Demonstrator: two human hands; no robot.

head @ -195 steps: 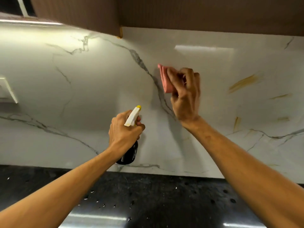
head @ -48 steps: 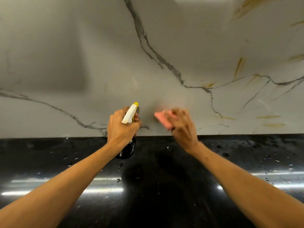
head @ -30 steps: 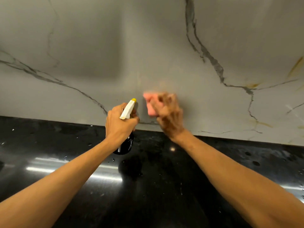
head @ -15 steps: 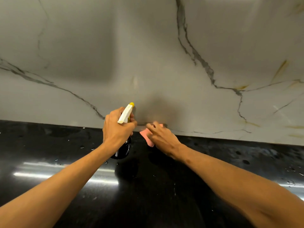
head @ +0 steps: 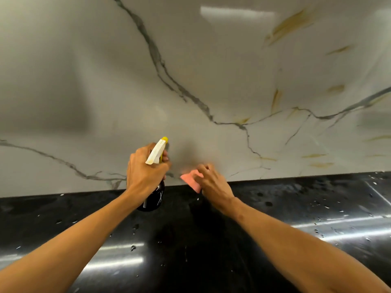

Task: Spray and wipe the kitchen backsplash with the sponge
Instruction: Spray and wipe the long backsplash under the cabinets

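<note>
Keep strokes flat and overlapping: your right hand (head: 213, 183) holds the pink sponge (head: 190, 180) at backsplash (head: 190, 81) base, left hand (head: 143, 172) grips spray bottle (head: 157, 153)

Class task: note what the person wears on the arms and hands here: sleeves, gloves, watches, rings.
Nothing worn shows. The left forearm and right forearm are bare to the frame edge, without sleeves or watches. The left hand and right hand are ungloved; no rings visible.

A glossy black stone countertop (head: 296, 210) fills the lower part of the frame. Small water droplets (head: 133, 248) speckle it, thickest toward the right edge. Long white light reflections (head: 118, 261) streak its lower left and right.
</note>
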